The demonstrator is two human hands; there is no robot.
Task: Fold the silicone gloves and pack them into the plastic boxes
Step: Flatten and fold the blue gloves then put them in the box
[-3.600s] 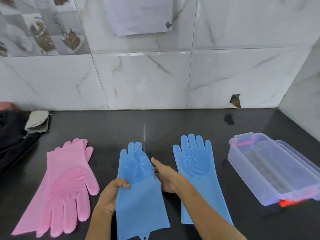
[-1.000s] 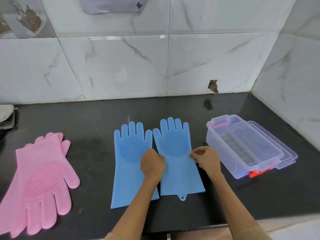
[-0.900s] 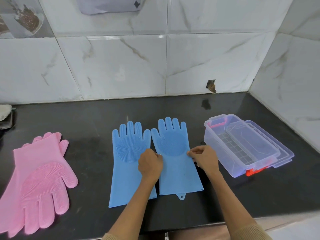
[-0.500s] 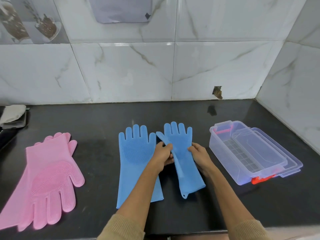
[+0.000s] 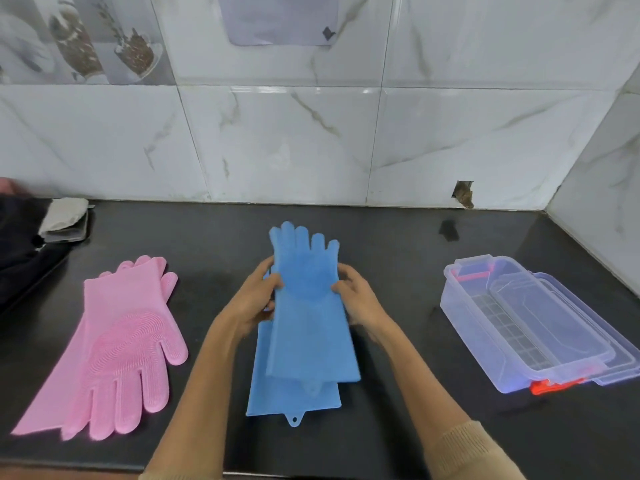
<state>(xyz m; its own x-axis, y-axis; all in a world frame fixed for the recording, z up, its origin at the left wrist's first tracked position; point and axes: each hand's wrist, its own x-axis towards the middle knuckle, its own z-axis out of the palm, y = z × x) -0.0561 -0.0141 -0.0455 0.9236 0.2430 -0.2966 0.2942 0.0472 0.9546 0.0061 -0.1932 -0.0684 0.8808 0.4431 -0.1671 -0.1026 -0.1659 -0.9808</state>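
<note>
Two blue silicone gloves are stacked at the centre of the black counter. The upper blue glove (image 5: 308, 306) lies bristle side up over the lower blue glove (image 5: 294, 398), whose cuff and hanging tab stick out toward me. My left hand (image 5: 254, 299) pinches the upper glove's left edge at the palm, and my right hand (image 5: 356, 299) pinches its right edge. A pair of pink gloves (image 5: 117, 344) lies overlapped at the left. A clear plastic box (image 5: 485, 362) with red latches stands at the right.
The box rests on a clear lid (image 5: 620, 355) near the side wall. A dark cloth (image 5: 20, 251) and a small grey bundle (image 5: 64, 216) sit at the far left by the marble-tiled back wall. The counter's front edge runs just below my forearms.
The right blue glove was lifted off the counter by both hands and carried left; it now lies on top of the left blue glove. The pink gloves and box stayed put.
</note>
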